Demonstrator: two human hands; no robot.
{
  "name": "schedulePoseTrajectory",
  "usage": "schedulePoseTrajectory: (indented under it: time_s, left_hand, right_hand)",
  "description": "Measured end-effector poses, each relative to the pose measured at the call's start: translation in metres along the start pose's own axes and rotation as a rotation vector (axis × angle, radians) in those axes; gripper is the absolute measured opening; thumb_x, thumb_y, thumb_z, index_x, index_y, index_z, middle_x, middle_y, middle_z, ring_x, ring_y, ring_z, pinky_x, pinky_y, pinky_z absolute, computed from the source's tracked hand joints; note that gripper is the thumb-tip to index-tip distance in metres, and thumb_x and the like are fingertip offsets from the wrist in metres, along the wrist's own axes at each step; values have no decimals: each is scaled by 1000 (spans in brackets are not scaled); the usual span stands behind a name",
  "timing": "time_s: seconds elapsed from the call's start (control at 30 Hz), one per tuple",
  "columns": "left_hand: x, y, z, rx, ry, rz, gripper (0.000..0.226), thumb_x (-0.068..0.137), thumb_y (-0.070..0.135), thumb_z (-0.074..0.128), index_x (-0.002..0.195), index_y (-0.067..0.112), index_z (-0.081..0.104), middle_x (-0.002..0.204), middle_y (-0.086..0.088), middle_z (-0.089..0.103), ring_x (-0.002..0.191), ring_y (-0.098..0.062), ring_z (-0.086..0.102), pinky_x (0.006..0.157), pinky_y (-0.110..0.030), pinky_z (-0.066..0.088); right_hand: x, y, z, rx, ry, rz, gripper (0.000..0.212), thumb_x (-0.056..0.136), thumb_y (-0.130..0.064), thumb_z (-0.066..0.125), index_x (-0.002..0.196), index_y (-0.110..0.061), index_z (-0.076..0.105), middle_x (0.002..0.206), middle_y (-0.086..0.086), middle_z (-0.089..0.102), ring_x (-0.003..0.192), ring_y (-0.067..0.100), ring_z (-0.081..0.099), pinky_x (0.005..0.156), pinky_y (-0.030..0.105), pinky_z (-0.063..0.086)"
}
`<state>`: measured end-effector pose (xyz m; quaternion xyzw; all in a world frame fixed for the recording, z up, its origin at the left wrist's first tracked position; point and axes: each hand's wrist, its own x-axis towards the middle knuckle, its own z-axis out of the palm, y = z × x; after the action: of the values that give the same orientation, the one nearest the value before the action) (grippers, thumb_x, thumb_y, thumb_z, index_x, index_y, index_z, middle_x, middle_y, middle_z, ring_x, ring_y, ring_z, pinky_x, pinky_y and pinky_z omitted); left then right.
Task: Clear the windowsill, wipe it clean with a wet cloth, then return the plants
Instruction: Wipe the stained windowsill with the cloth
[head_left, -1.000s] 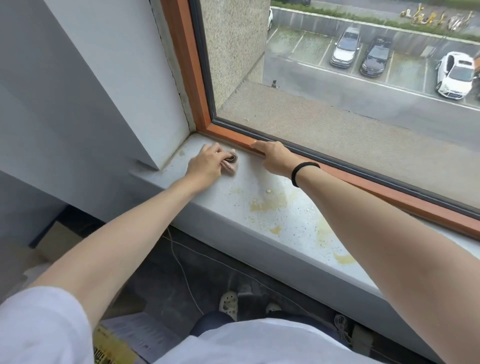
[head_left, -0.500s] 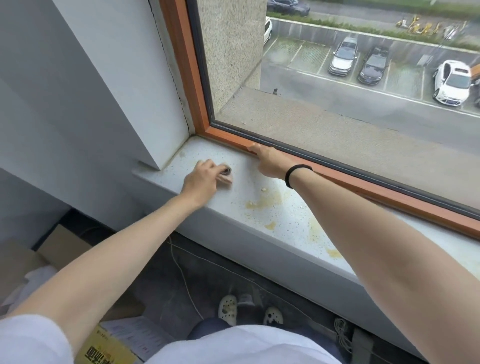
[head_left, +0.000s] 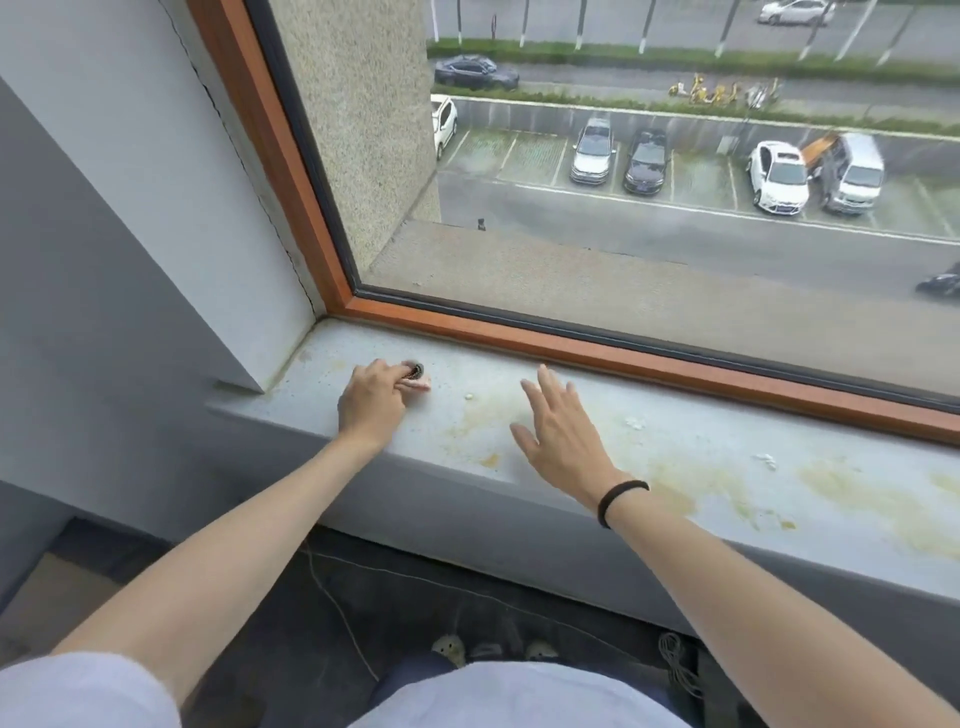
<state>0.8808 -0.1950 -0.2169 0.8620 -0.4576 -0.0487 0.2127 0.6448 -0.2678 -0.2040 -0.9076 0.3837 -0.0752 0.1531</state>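
Head view. Item: cloth (head_left: 420, 384), small, pinkish, bunched, lying on the windowsill (head_left: 701, 457) near its left end, just short of the corner where the sill meets the side wall (head_left: 156, 182).

Left hand (head_left: 371, 408): knuckles up, fingers curled over the cloth and pressing it to the sill; only the cloth's right edge shows past the fingertips. A small dark round object (head_left: 415, 370) sits at those fingertips, touching the cloth; what it is cannot be told.

Right hand (head_left: 558, 434): released, fingers straight and spread, palm down over the sill to the right of the cloth, holding nothing; whether it touches the surface cannot be told. Black band (head_left: 621, 501) round its wrist.

Windowsill: pale grey, speckled, with yellow-brown stains (head_left: 857, 499) from the middle to the right and a few white crumbs (head_left: 766, 460).

Window frame (head_left: 623, 358): orange-brown wood with a dark seal along the back of the sill and up the left side.

Beyond the glass: a rough ledge and parked cars (head_left: 779, 179).

Below: dark floor, a thin cord (head_left: 337, 597), pale shoes (head_left: 449, 647).
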Motion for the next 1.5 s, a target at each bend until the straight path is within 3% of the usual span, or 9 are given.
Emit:
schedulePoseTrajectory:
  time_s: [0.13,0.3,0.43,0.6,0.77,0.93,1.17,1.3,1.5]
  left_hand:
    - [-37,13,7,-155,-227,417,39,81,-8,52,108,11,72,83,-3,63,83,-22,53,66,-27,42]
    - [8,15,0,-303,12,193,27,85,0,58,104,13,73,83,0,64,84,-21,54,68,-27,39]
    - [25,15,12,-180,-44,128,41,85,-4,46,115,14,68,98,-8,66,99,-27,52,75,-31,43]
    - [-10,15,12,-241,-284,614,40,77,-2,45,105,8,72,86,-7,66,87,-20,54,73,-33,48]
    - [56,35,-2,-326,-77,482,27,85,0,61,107,11,72,97,-3,71,90,-19,56,77,-32,48]
    - [72,53,25,-93,-272,523,39,86,-4,47,118,9,65,113,-8,62,108,-26,50,85,-39,45]
    - [53,40,12,-192,-532,793,36,81,-11,54,108,6,70,101,-5,66,94,-25,61,79,-25,42]
    - [84,57,3,-229,-309,696,34,83,-9,55,109,7,70,96,-13,64,94,-25,55,82,-30,41]
    - [49,63,25,-96,-374,626,51,83,-12,40,124,10,62,106,-17,55,102,-32,50,86,-35,44]
  right_hand:
    - [-37,2,32,-80,158,-26,48,94,-23,50,137,-4,42,151,20,28,142,31,25,117,39,14]
    - [-57,-2,51,-182,395,-237,17,88,-11,53,102,-4,59,109,12,58,101,27,50,83,39,54]
    - [-60,-4,70,-195,419,-223,22,93,-13,47,99,-4,65,95,6,62,88,23,56,80,35,53]
    - [-59,-8,74,-160,462,-162,21,93,-10,47,97,-6,68,93,1,63,76,19,56,73,29,50]
    - [-60,-10,73,-157,492,-106,22,91,-14,51,97,-7,70,96,1,66,73,16,58,71,26,52]
    - [-60,-7,71,-157,499,-126,18,90,-13,55,97,-5,70,98,3,67,76,18,61,72,28,54]
    - [-59,-15,78,-173,550,-87,17,91,-11,56,99,-5,69,100,4,67,80,18,60,78,26,51]
    - [-57,-16,79,-176,545,-76,17,91,-10,56,99,-5,70,100,4,68,81,19,61,79,27,53]
    - [-56,-12,67,-168,509,-151,12,86,-8,64,96,-7,70,98,2,68,76,18,61,73,26,53]
